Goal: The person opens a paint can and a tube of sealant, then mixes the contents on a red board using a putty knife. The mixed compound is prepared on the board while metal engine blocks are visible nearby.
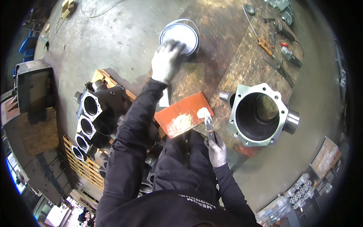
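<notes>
I look down through the head camera at 2 hands, both in pale knit gloves. The left hand (pixel 166 63) reaches far forward, its fingers over the near edge of a round can (pixel 186 34). Motion blurs those fingers; they look partly bent, but I cannot tell how far apart they are or whether they have hold of anything. The can shows me a whitish top, with a thin wire handle (pixel 185 19) arching along its far side.

I see the right hand (pixel 217 152) near the knees, fingers closed around the brown handle of a putty knife (pixel 210 130). The blade points away from the body and meets a white dollop of paste (pixel 203 112) at the right end of a reddish-orange board (pixel 180 107). The board lies at a slant just in front of the knees, and to the left of the dollop I see a wider, cream-yellow smear (pixel 182 123) on it. A white strip (pixel 165 99) lies just beyond the board.

To the right I have 1 large hollow metal housing (pixel 247 113), its bolt-holed flange facing up. At left, 4 pale-flanged housings (pixel 109 101) stand in a row beside the left arm.
</notes>
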### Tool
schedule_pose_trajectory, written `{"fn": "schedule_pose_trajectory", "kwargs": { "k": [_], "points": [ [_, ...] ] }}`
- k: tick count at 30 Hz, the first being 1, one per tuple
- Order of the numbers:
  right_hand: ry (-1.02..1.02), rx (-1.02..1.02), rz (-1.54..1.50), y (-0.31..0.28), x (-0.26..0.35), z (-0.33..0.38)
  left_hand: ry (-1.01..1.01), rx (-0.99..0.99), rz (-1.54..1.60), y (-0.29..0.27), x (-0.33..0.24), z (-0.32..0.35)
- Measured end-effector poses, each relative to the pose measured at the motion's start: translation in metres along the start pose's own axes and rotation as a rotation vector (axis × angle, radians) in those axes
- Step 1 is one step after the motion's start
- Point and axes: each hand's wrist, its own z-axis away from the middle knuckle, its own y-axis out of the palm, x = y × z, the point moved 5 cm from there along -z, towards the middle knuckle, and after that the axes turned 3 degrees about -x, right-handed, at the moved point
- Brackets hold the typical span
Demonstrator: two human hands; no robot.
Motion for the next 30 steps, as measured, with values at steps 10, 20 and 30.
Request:
{"fn": "schedule_pose_trajectory", "kwargs": {
  "k": [10, 20, 30],
  "points": [
    [-0.075, -0.025, 0.083, 0.001, -0.006, -0.02, -0.133, 0.258, -0.235, 0.033, 0.034, -0.022],
    [-0.326, -0.16, 0.601, -0.038, 0.006, -0.066, -0.903, 0.147, -0.001, 0.0, 0.042, 0.181],
    [-0.248, -0.001, 0.644, -0.064, 0.02, -0.138, -0.71, 0.323, -0.335, 0.058, 0.036, 0.222]
  ]
}}
